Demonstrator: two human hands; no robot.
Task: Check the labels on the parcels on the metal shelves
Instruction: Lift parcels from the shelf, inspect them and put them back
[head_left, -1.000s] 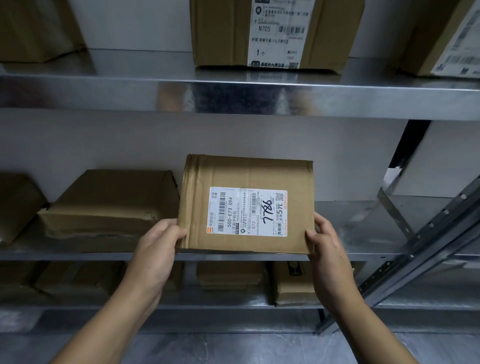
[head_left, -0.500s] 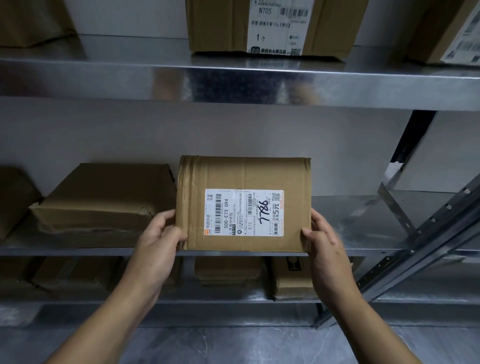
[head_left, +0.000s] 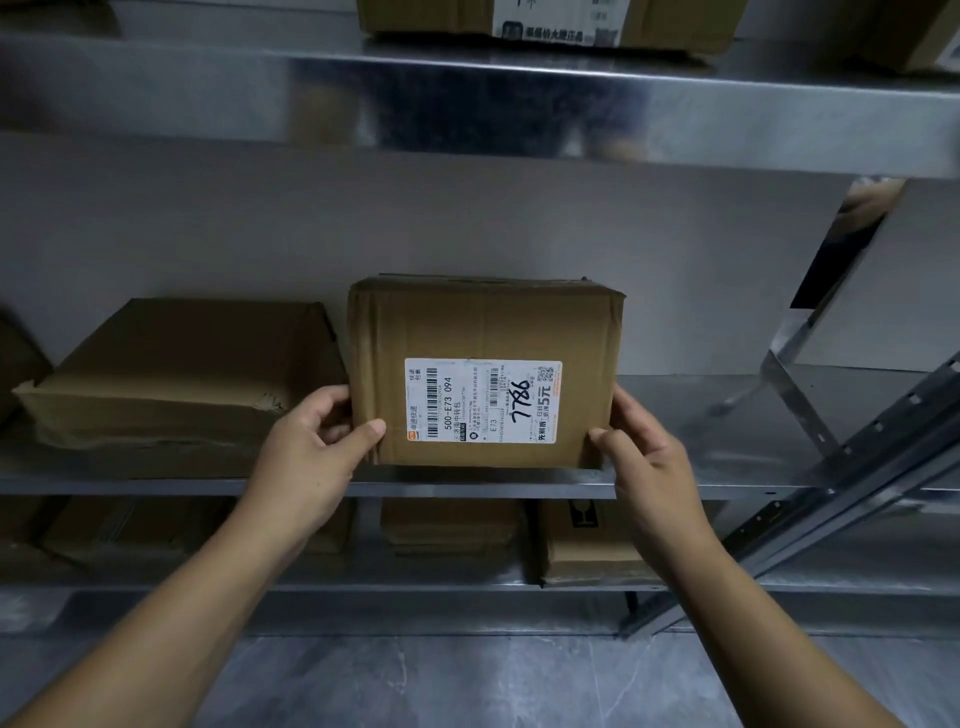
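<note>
The parcel (head_left: 485, 327) stands upright at the front of the middle shelf (head_left: 467, 488). The left hand (head_left: 311, 447) and right hand (head_left: 649, 457) each grip a side, thumb on the front and fingers curled round the edge, so its label (head_left: 483, 401) faces the person for reading, though the print runs sideways. It seems to rest on the shelf, but the hands cover its lower corners; the top box (head_left: 415, 18) has its label cut off, and the boxes below (head_left: 452, 525) sit in shadow.
</note>
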